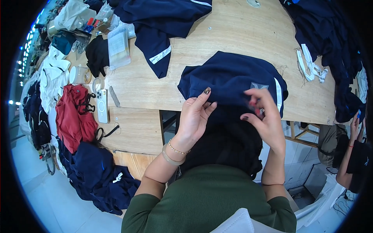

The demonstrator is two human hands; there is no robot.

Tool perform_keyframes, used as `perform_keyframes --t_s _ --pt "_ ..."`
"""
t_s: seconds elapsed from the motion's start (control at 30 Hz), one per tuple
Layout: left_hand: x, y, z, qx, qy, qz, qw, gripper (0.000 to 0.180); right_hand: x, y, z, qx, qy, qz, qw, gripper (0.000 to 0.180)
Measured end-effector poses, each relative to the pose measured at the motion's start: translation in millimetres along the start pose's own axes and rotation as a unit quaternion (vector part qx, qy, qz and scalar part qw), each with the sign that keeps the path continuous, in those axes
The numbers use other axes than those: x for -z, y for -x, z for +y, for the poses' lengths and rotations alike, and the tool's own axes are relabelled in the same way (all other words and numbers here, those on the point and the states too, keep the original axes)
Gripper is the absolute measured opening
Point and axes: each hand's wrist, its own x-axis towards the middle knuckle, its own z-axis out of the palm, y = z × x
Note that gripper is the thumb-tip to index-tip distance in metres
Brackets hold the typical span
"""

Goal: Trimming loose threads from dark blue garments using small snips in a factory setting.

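A navy garment with a white stripe lies bunched at the table's front edge, partly over my lap. My left hand pinches its near edge between thumb and fingers. At the garment's right side, my right hand is curled around a small red-and-metal tool, which looks like thread snips but is blurred. The hand is just in front of the white stripe. A small clear plastic piece shows on the cloth beyond these fingers.
Another navy garment lies farther back on the wooden table. Left are a phone, a red garment and bagged papers. White strips and a navy pile lie right. Another person's arm shows far right.
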Motion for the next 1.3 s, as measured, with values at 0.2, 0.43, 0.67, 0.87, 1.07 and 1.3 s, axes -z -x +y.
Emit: perform_keyframes --t_s 0.2,0.43,0.67,0.87,1.07,1.3 --pt "-30 8 7 -0.052 0.011 -0.034 0.998 0.015 -17 -14 19 0.074 -0.06 0.163 0.982 0.029" --pt "-48 7 14 -0.065 -0.015 -0.027 0.997 0.016 -13 -28 14 0.174 0.082 0.238 0.952 0.032" --pt "-49 2 12 -0.094 -0.039 -0.063 0.993 0.014 -8 -37 3 0.227 0.139 0.228 0.937 0.034" --pt "-57 4 13 -0.091 -0.047 -0.041 0.994 0.016 -9 -43 -2 0.262 0.162 0.219 0.926 0.034" --pt "-49 2 14 -0.074 -0.03 -0.058 0.995 0.018 -6 -43 2 0.282 0.173 0.228 0.916 0.034" --pt "-62 8 18 -0.059 -0.053 -0.013 0.997 0.021 -8 -44 -2 0.299 0.199 0.22 0.907 0.033"
